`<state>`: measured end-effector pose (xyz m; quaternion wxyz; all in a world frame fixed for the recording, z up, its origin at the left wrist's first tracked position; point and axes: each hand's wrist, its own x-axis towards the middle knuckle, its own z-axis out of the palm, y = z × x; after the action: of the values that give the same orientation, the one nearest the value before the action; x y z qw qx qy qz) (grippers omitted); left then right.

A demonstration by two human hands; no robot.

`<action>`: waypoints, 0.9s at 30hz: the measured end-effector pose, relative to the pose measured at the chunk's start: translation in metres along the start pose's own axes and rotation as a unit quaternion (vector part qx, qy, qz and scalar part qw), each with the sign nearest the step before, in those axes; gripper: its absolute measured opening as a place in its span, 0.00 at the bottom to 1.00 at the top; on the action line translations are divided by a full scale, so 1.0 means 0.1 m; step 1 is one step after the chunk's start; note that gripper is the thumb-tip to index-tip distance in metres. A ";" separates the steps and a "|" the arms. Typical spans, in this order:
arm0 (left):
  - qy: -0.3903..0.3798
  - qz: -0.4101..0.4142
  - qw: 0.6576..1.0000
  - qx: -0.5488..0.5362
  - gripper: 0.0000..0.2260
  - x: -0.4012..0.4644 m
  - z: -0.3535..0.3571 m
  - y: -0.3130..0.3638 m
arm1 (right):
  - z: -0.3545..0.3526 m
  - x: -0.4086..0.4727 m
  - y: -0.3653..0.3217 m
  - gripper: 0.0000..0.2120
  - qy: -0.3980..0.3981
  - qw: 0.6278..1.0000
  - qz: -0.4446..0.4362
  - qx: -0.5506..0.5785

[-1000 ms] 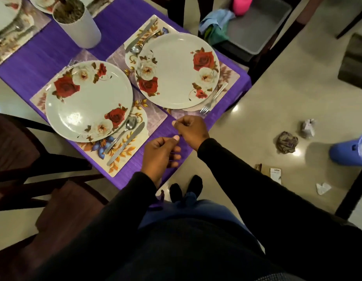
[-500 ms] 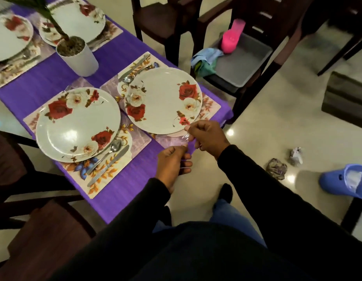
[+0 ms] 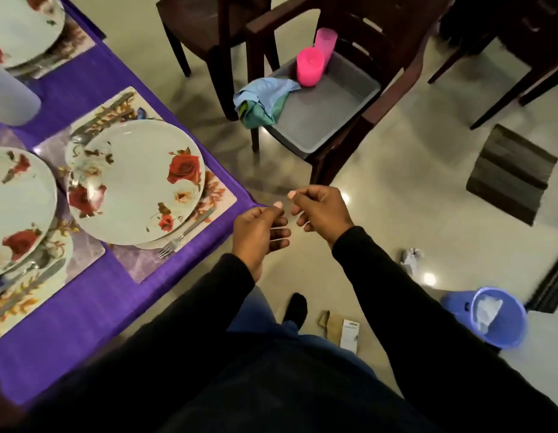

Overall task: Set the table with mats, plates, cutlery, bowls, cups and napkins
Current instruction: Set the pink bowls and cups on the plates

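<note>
Standing at the corner of the purple-clothed table (image 3: 83, 323), you hold both hands in mid-frame, just off the table's edge and above the pale floor. Your left hand (image 3: 259, 234) has its fingers curled loosely inward, thumb tip up near the cloth's corner; your right hand (image 3: 321, 214) is curled the same way, thumb and forefinger drawn close together. Whether either hand pinches anything cannot be told. The two hands are near each other but apart. At left of frame, a rose-patterned plate (image 3: 137, 182) sits on a floral mat (image 3: 215, 195), with a fork (image 3: 183, 234) lying on the mat just beside the plate's lower right rim. A second rose plate (image 3: 18, 207) is cut off by the left edge. In the upper centre, a dark wooden chair (image 3: 380, 98) carries a grey tub (image 3: 321, 117); two pink cups (image 3: 310, 67) stand at its far end and blue-green cloth napkins (image 3: 265, 100) drape over its left rim. A blue bin (image 3: 490, 320) stands at lower right.
</note>
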<state>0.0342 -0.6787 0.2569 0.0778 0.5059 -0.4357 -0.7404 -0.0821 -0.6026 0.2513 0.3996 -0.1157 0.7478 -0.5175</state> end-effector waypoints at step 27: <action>0.004 -0.073 0.997 0.013 0.14 3.69 2.38 1.58 | -1.47 4.38 -1.17 0.06 -0.061 0.988 0.141 -0.008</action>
<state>-0.3870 -0.8452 0.1454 0.0192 0.5405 -0.4071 -0.7361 -0.5015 -0.8104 0.1645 0.5119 -0.0438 0.7353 -0.4420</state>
